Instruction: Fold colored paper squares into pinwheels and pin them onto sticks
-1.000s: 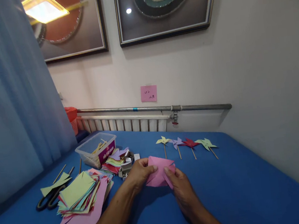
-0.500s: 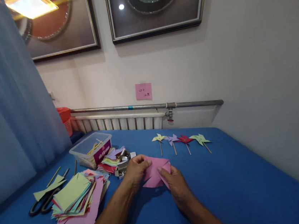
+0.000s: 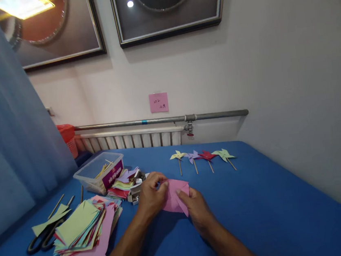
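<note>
Presently, the left hand (image 3: 151,194) and right hand (image 3: 198,209) grip pink paper (image 3: 172,197) right of the tub (image 3: 113,175), apparently part-folded, unmounted. Four pinwheels (image 3: 207,155), seemingly complete, lie farther right of the tub; the paper stack (image 3: 78,222) before it looks unfolded.

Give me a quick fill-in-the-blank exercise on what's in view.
The left hand and the right hand hold the same ____ paper.
Between the purple pinwheel and the green pinwheel lies a ____ pinwheel.
The clear box stands to the ____ of the pinwheels.
Missing words: pink; red; left.
</note>
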### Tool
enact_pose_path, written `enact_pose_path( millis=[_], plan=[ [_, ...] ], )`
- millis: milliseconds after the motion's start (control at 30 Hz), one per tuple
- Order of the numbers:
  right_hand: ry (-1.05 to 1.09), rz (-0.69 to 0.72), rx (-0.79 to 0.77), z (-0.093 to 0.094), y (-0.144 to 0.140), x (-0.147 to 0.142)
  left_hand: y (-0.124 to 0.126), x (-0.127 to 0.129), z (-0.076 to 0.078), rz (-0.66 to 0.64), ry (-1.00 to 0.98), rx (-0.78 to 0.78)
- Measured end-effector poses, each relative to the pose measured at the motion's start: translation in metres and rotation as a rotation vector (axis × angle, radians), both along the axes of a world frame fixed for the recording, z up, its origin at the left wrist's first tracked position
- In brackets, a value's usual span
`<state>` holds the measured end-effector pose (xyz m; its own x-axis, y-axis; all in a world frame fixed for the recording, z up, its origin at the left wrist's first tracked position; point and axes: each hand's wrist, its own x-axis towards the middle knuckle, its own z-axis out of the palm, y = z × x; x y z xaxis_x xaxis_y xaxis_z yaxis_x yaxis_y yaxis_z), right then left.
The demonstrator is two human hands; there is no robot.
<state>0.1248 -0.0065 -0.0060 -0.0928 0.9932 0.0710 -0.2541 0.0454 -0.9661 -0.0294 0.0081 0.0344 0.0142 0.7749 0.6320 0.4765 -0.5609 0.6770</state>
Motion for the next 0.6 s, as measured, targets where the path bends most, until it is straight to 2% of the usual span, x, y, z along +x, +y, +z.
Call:
enact_pose_path(
  millis=[133,233,333,467,533,600],
  plan=[
    [0.011,-0.037,-0.01,-0.001,0.0,0.001,-0.003,0.002,0.0,0.08,0.108,0.185],
    [-0.033,-0.106,0.007,-0.001,0.002,0.002,-0.005,0.002,0.001,0.169,0.041,0.171],
    [-0.028,-0.132,0.038,0.001,0.003,0.004,-0.006,0.001,0.005,0.177,-0.134,-0.012],
    [-0.024,-0.108,0.087,0.005,0.002,0.005,-0.004,0.001,0.009,-0.048,-0.389,-0.337],
    [-0.05,-0.105,0.099,0.007,0.001,0.004,-0.003,0.001,0.011,-0.154,-0.458,-0.432],
    [-0.078,-0.095,0.101,0.009,0.0,0.004,-0.002,0.001,0.011,-0.197,-0.507,-0.467]
  ],
)
